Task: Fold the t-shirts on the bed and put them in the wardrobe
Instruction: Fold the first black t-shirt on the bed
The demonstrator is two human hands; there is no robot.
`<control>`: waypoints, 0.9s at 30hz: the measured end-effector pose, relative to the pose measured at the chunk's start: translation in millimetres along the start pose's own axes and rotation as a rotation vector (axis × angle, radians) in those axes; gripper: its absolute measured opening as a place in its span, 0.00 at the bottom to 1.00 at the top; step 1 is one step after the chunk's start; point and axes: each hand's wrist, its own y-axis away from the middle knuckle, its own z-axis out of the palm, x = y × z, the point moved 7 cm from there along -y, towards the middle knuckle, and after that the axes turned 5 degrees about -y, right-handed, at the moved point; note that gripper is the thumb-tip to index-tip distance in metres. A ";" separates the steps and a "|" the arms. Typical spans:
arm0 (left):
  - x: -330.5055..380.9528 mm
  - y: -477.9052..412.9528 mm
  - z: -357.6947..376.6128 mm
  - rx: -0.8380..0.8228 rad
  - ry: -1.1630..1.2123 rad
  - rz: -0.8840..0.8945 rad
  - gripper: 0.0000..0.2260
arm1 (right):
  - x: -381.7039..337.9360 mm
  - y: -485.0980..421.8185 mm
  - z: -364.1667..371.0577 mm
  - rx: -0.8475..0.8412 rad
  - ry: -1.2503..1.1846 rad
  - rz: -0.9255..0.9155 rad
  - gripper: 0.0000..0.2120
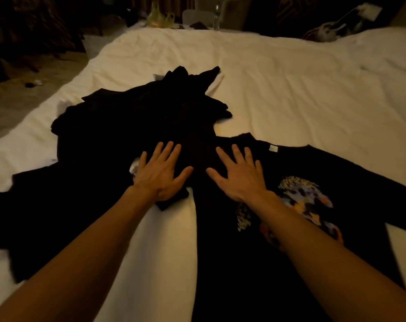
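White bed (290, 89) carries black t-shirts; left hand (161, 175) and right hand (240, 176), fingers spread, press one t-shirt (290, 173) flat for folding.

Both arms outstretched, left hand (161, 173) and right hand (240, 175) flat, fingers spread.

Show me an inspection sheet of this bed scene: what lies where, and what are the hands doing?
Surface: white bed cover, wrinkled, dimly lit.
Job's things: black printed t-shirt spread flat at the near right; heap of dark t-shirts unfolded, left of centre.
Clutter: small scraps on the floor at the left.
Hands: left hand and right hand both lie flat on dark cloth, fingers spread; nothing gripped.
Cables: nothing seen.
Surroundings: clear bottle and yellowish bag beyond the bed's far edge; the rest is too dark to tell.
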 end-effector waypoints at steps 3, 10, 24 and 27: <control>26.5 39.4 -19.1 0.062 0.058 0.039 0.35 | 18.7 59.8 -15.3 -0.026 -0.025 0.043 0.35; 92.3 154.5 -17.5 0.132 0.195 0.182 0.29 | 90.6 224.3 -19.3 0.066 0.089 0.050 0.30; 86.5 334.7 34.7 0.133 0.446 -0.183 0.22 | 216.8 470.2 33.4 0.379 -0.704 0.613 0.21; 83.7 355.0 41.6 0.090 0.480 -0.239 0.22 | 213.9 476.6 41.9 0.328 -0.813 0.630 0.15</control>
